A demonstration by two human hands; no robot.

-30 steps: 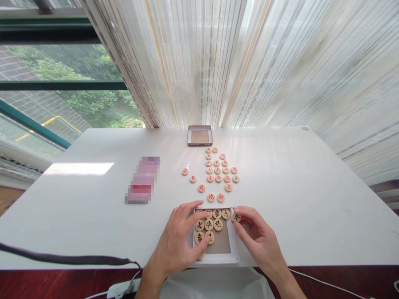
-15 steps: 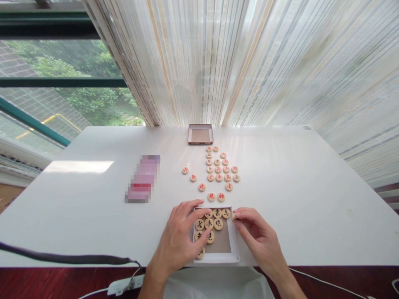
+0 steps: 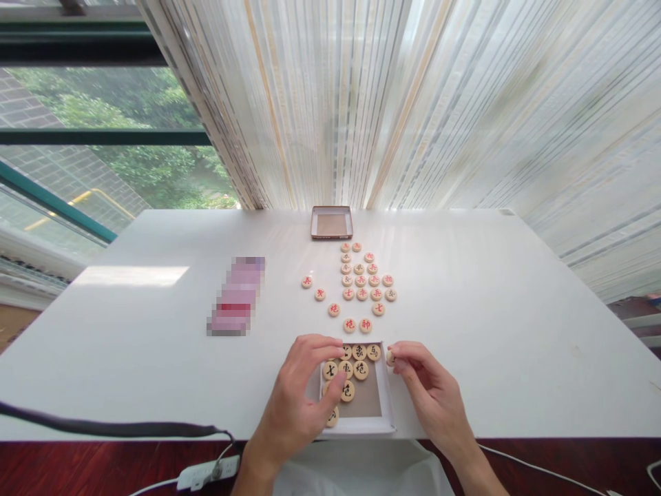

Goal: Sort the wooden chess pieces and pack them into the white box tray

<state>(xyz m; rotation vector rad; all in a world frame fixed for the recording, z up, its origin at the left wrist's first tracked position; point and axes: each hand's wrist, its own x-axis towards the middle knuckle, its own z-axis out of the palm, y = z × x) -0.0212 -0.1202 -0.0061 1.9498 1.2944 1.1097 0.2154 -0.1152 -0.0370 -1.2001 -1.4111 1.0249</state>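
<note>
My right hand (image 3: 431, 386) pinches a Chinese chess piece (image 3: 391, 357) between thumb and fingertips, just outside the right wall of a shallow white box (image 3: 386, 399). Over the left side of that box is my left hand (image 3: 304, 386), thumb and fingers apart, hiding some of what lies there. Round wooden pieces with black characters, among them a 馬 piece (image 3: 373, 352) and a 炮 piece (image 3: 360, 370), lie face up inside, filling its upper and left parts. Bare brown bottom (image 3: 364, 406) shows at the lower right.
Several loose pieces, mostly red-marked such as the 帥 piece (image 3: 365, 326), lie beyond the box. Behind them rests the box lid (image 3: 331, 224). A pixelated pink item (image 3: 236, 296) lies to the left on the white table (image 3: 490, 310). A power strip (image 3: 209, 473) is below the front edge.
My right hand still pinches the piece, which has turned slightly in its fingertips. The left thumb and fingers have shifted a little over the box.
</note>
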